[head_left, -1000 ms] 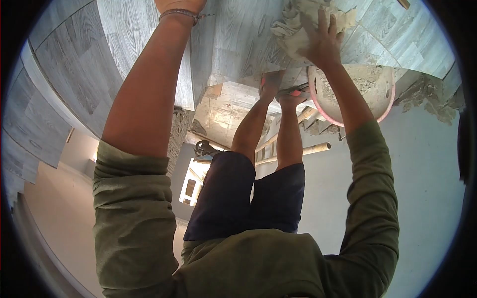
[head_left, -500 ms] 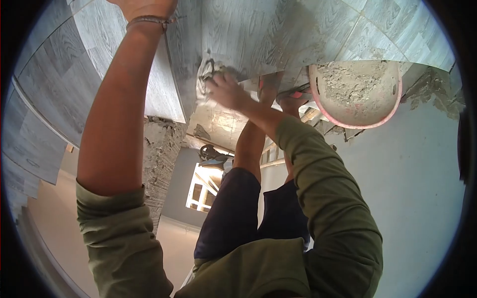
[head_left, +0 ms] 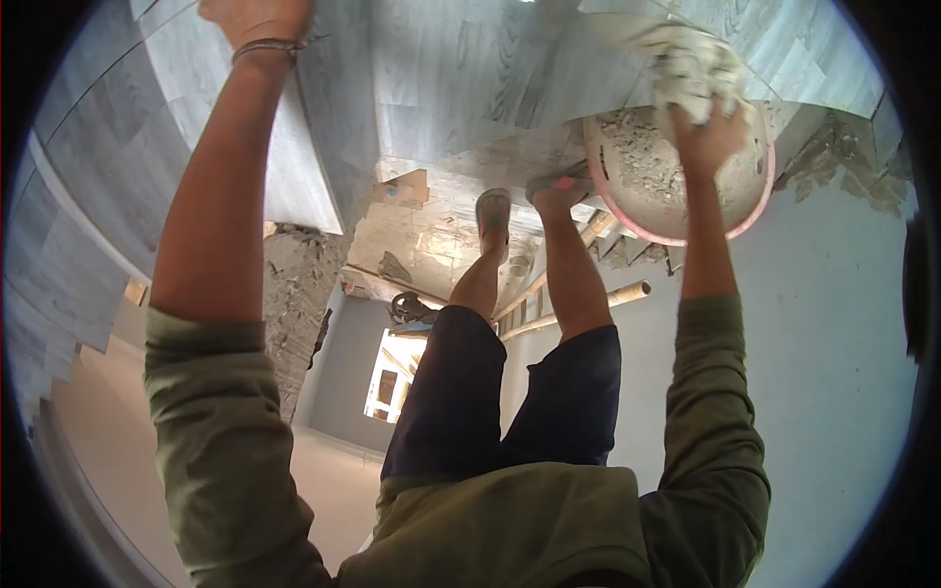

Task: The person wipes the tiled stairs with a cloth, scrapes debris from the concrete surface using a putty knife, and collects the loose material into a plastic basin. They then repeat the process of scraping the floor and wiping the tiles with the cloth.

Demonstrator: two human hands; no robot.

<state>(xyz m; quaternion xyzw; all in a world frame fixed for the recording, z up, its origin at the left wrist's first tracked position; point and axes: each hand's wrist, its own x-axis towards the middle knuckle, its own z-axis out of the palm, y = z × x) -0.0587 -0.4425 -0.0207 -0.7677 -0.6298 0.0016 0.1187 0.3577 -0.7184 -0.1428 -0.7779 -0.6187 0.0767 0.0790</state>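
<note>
My right hand [head_left: 708, 140] grips a bunched, pale, dirt-stained cloth [head_left: 694, 67], slightly blurred by motion. Hand and cloth are over the far side of a round basin [head_left: 730, 227] with a pink rim, where the cloth overlaps the grey wood-patterned tiles [head_left: 446, 73]. Grey, crumbly mortar [head_left: 637, 157] lies inside the basin. At the upper left my left hand [head_left: 257, 18] is at the tiles, close to the edge of a light plank-patterned tile [head_left: 284, 147]. The frame's top edge cuts off its fingers, so what they do is hidden.
My sandalled feet [head_left: 493, 211] stand on a dusty, stained floor [head_left: 421, 230] below the tiled surface. Bamboo poles [head_left: 588, 306] lie beside my legs. Rough, bare mortar [head_left: 299, 284] shows under the tile edge. A pale wall [head_left: 814, 323] rises at the right.
My right hand has swept from the middle of the tiles to the right, carrying the cloth over by the basin. My left hand has shifted slightly left. My legs have moved a little apart.
</note>
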